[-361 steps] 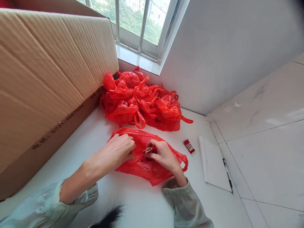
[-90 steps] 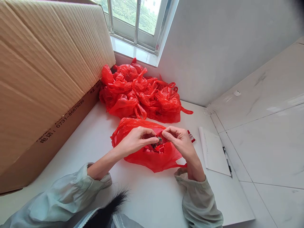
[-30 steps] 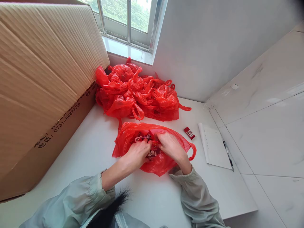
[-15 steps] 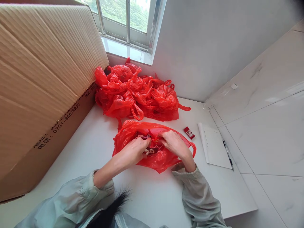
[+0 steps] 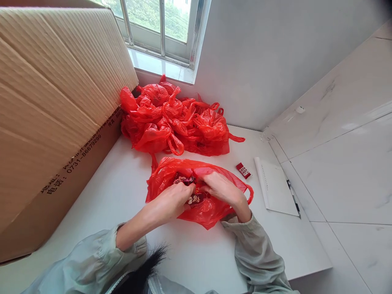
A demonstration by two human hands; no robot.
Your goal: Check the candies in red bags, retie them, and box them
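Observation:
An open red plastic bag (image 5: 211,214) lies on the white table in front of me, with both my hands in its mouth. Small dark packets with printed characters show inside, among them a dark red packet (image 5: 197,198) beside my left fingertips. My left hand (image 5: 176,198) reaches in from the left, fingers curled and pressed together; its grip hides whatever is between them. Opposite it, my right hand (image 5: 219,187) is bent down into the bag, fingers closed near the packets. What it grips, if anything, is hidden.
Several tied red bags (image 5: 174,118) are heaped by the wall under the window. A large cardboard box (image 5: 61,81) stands at the left. To the right lie a small red packet (image 5: 243,170), a notebook (image 5: 275,188) and a pen (image 5: 293,198).
My right hand has moved slightly lower and deeper into the bag, its fingers nearer the packets. My left hand stays almost in place. The bag's near edge has sagged a little toward me.

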